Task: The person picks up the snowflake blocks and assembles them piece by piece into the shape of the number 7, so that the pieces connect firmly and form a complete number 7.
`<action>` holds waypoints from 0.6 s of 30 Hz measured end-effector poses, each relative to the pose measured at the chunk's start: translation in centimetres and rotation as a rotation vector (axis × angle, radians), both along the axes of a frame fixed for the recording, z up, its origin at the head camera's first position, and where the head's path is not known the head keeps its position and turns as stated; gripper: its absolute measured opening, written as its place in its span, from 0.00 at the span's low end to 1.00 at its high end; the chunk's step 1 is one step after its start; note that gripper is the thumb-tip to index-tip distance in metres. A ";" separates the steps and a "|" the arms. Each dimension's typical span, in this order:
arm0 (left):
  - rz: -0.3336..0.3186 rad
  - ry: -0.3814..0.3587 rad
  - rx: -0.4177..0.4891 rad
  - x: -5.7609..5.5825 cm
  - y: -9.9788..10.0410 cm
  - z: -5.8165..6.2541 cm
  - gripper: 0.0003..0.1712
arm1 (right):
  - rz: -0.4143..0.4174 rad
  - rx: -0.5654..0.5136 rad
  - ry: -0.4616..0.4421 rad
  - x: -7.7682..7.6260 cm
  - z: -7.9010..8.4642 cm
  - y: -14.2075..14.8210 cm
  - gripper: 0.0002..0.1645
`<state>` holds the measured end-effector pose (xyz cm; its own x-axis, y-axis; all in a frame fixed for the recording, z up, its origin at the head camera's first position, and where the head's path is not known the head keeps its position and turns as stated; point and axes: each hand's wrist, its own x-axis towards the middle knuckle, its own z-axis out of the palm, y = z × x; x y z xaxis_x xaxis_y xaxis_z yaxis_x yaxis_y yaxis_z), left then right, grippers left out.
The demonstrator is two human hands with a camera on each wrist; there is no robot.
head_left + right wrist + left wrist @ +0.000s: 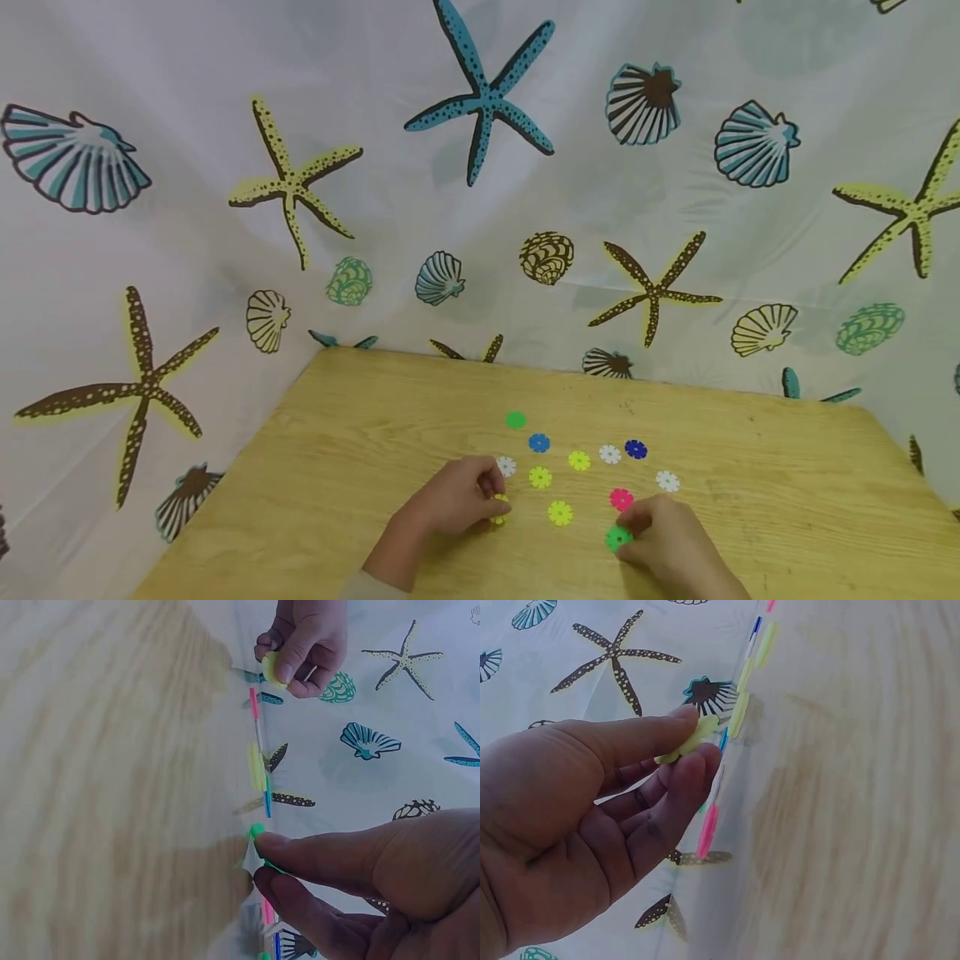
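My left hand pinches a yellow notched plastic disc between thumb and fingers, just above the table. Toward the right, my right hand holds a green notched disc by its edge with thumb and fingertips. Just beyond it lies a pink disc. Between the hands rests another yellow disc. A white disc shows beside the left fingers. In the left wrist view, a second pink disc appears beyond that hand, which hides it from the head view.
Farther back on the wooden table lie several loose discs: a green one, a blue one, a dark blue one and a white one. A cloth printed with shells and starfish hangs around the table.
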<state>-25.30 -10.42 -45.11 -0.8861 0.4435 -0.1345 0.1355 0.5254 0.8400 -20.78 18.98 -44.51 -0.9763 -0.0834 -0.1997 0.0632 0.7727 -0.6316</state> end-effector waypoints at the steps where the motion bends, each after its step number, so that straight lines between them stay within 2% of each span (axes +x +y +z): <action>1: 0.008 -0.013 0.019 0.0 0.2 0.0 0.08 | -0.002 0.001 0.001 0.1 0.1 0.0 0.14; 3: 0.018 -0.032 0.061 -0.1 0.5 -0.1 0.07 | -0.012 -0.003 -0.008 0.1 0.2 0.1 0.15; 7: 0.039 -0.018 0.092 -0.3 1.0 0.0 0.07 | -0.006 -0.034 0.005 0.2 0.4 0.2 0.13; 13: 0.060 0.008 0.128 -0.2 1.0 0.1 0.08 | 0.024 -0.115 0.083 0.4 0.5 0.2 0.12; 18: 0.046 -0.043 0.194 -0.2 1.3 0.1 0.11 | 0.083 -0.220 0.135 0.2 0.6 0.5 0.11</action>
